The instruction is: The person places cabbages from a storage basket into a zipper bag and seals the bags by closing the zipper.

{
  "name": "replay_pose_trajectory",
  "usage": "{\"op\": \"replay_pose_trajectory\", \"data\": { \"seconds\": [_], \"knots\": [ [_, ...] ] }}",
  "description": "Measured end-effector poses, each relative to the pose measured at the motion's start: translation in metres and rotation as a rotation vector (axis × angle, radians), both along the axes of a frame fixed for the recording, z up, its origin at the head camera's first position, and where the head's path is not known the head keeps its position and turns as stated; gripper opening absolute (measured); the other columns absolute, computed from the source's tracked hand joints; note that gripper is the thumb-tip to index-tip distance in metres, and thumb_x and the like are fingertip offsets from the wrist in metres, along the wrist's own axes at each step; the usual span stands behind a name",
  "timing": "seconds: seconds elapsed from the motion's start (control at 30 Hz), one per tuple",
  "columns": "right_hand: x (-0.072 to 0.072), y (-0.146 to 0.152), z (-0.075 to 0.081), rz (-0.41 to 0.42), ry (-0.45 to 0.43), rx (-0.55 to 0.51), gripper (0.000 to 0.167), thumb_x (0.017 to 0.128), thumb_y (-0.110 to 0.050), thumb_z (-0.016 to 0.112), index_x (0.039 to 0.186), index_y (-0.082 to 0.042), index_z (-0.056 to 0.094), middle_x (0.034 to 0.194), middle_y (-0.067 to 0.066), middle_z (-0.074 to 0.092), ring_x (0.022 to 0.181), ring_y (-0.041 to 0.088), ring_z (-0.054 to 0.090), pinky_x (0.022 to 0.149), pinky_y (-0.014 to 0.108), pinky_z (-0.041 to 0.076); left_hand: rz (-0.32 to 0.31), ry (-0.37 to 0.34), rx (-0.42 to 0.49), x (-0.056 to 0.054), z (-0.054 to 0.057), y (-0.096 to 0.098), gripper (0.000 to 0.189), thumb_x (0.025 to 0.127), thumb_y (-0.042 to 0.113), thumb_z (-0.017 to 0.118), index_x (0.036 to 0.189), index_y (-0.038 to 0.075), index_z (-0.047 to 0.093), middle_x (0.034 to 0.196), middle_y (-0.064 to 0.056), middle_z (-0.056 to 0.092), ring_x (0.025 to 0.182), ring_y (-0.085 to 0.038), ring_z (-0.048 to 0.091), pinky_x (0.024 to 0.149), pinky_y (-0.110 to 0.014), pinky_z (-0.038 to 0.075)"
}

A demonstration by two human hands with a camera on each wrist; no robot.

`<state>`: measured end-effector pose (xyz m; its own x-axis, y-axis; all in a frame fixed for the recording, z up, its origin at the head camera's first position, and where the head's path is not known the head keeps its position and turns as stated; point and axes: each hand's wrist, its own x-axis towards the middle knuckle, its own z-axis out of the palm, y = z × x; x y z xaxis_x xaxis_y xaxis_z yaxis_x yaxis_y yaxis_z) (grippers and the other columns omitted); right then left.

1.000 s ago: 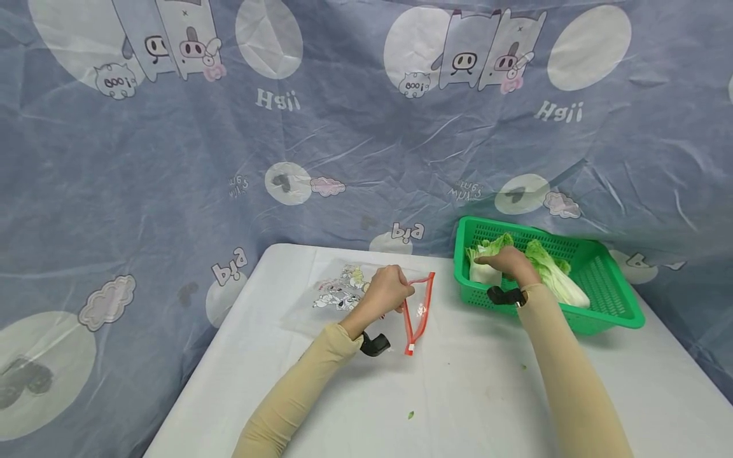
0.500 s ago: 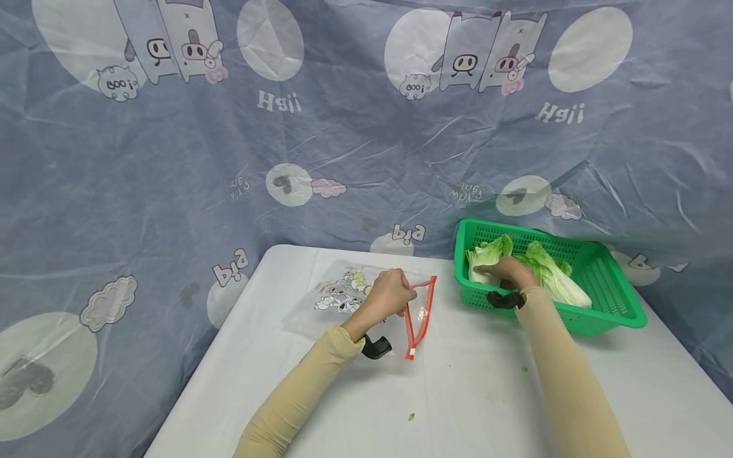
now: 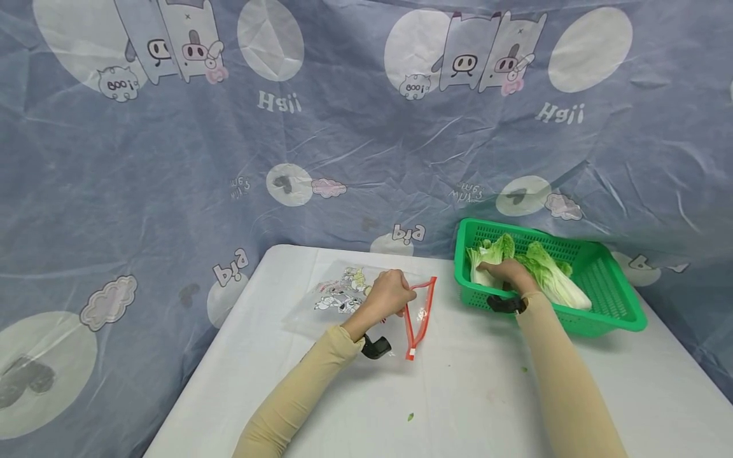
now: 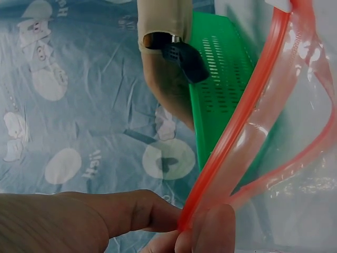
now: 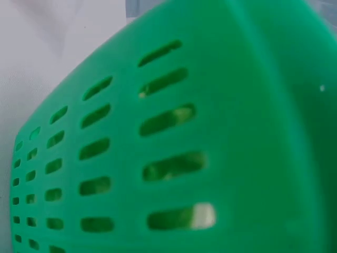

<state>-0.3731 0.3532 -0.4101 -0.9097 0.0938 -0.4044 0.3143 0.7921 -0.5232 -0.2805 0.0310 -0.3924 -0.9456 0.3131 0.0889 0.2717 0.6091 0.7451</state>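
Note:
My left hand [image 3: 388, 294] pinches the edge of a clear zip bag [image 3: 329, 302] printed with cartoon figures. The red zip strip [image 4: 251, 103] runs up from the thumb and finger in the left wrist view, and the bag's mouth gapes. Over at the right, my right hand [image 3: 511, 273] reaches into a green basket [image 3: 637, 313], thumb and fingers around a piece of napa cabbage [image 3: 497, 248]; most of those fingers are hidden. Another napa cabbage [image 3: 561, 286] lies beside that hand. Only the basket's slotted wall [image 5: 124, 124] fills the right wrist view, with pale bits showing through.
Both things rest on a white-covered table [image 3: 458, 394]. A blue-grey patterned curtain [image 3: 355, 140] hangs right behind it. Small green leaf scraps [image 3: 410, 417] lie near the front. The basket's near wall stands between the right wrist and the cabbage.
My right hand has lowered into the basket and closed around the cabbage piece, then shifted slightly. The left hand and the bag have stayed almost still.

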Motion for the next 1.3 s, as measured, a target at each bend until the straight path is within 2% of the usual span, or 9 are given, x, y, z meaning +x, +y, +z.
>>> {"op": "replay_pose_trajectory", "data": {
  "seconds": [0.13,0.43,0.57,0.73,0.87,1.0,1.1,1.17,1.3],
  "knots": [
    [0.001,0.0,-0.004,-0.034,0.016,-0.008,0.05,0.09,-0.057,0.051,0.062,-0.016,0.039,0.05,-0.005,0.03,0.046,0.013,0.033,0.052,0.031,0.038,0.013,0.005,-0.007,-0.001,-0.001,0.0,0.02,0.084,0.01,0.064,0.064,0.007,0.061,0.044,0.001,0.056,0.035,-0.01,0.056,0.042,-0.022,0.046],
    [0.017,-0.001,-0.007,-0.081,0.193,0.026,0.055,0.087,-0.063,0.051,0.063,-0.014,0.044,0.056,-0.002,0.042,0.053,0.017,0.045,0.053,0.032,0.04,0.021,0.008,-0.01,0.0,0.0,0.0,0.016,0.084,0.009,0.065,0.069,0.006,0.061,0.048,-0.003,0.06,0.036,-0.011,0.057,0.046,-0.022,0.048],
    [0.022,-0.004,-0.002,-0.131,0.261,0.018,0.057,0.085,-0.064,0.054,0.059,-0.017,0.035,0.054,-0.005,0.03,0.05,0.015,0.035,0.052,0.032,0.036,0.032,0.009,-0.007,-0.001,0.0,0.0,0.016,0.085,0.012,0.068,0.07,0.007,0.062,0.05,-0.002,0.06,0.037,-0.012,0.059,0.046,-0.022,0.048],
    [0.024,-0.011,0.005,-0.183,0.379,0.007,0.056,0.083,-0.06,0.059,0.061,-0.015,0.034,0.054,-0.006,0.026,0.049,0.016,0.033,0.049,0.032,0.035,0.036,0.008,0.013,-0.002,0.004,-0.002,0.016,0.085,0.014,0.069,0.072,0.007,0.063,0.053,-0.002,0.061,0.04,-0.015,0.062,0.046,-0.022,0.048],
    [0.027,-0.018,0.004,-0.235,0.498,-0.028,0.051,0.083,-0.054,0.063,0.075,-0.011,0.037,0.066,0.001,0.032,0.056,0.02,0.037,0.049,0.033,0.035,0.039,0.003,0.018,-0.001,0.007,-0.003,0.014,0.085,0.014,0.068,0.074,0.006,0.064,0.053,-0.002,0.062,0.043,-0.016,0.064,0.044,-0.022,0.047],
    [0.031,-0.023,0.0,-0.272,0.612,-0.095,0.059,0.086,-0.051,0.061,0.108,-0.002,0.039,0.09,0.012,0.043,0.075,0.027,0.046,0.059,0.036,0.041,0.037,0.004,0.033,0.0,0.008,-0.003,0.014,0.085,0.013,0.068,0.074,0.006,0.064,0.056,-0.002,0.062,0.045,-0.017,0.065,0.044,-0.022,0.047],
    [0.033,-0.027,0.001,-0.297,0.687,-0.165,0.073,0.087,-0.048,0.06,0.133,-0.001,0.029,0.115,0.019,0.046,0.093,0.031,0.05,0.071,0.039,0.044,0.031,0.006,0.048,-0.001,0.007,-0.004,0.013,0.086,0.012,0.067,0.075,0.006,0.063,0.058,-0.003,0.063,0.045,-0.017,0.065,0.044,-0.022,0.047],
    [0.035,-0.03,0.003,-0.32,0.713,-0.191,0.075,0.087,-0.047,0.059,0.138,-0.003,0.025,0.125,0.021,0.043,0.1,0.032,0.049,0.074,0.04,0.044,0.027,0.008,0.05,-0.001,0.006,-0.004,0.012,0.086,0.011,0.066,0.076,0.006,0.062,0.059,-0.002,0.063,0.045,-0.016,0.065,0.044,-0.022,0.047],
    [0.042,-0.038,0.01,-0.34,0.743,-0.189,0.073,0.087,-0.049,0.058,0.133,-0.002,0.027,0.118,0.019,0.043,0.093,0.028,0.047,0.069,0.039,0.04,0.018,0.023,0.05,-0.002,0.006,-0.006,0.009,0.086,0.008,0.061,0.077,0.006,0.062,0.059,-0.003,0.063,0.044,-0.013,0.063,0.042,-0.024,0.045]
  ]
}}
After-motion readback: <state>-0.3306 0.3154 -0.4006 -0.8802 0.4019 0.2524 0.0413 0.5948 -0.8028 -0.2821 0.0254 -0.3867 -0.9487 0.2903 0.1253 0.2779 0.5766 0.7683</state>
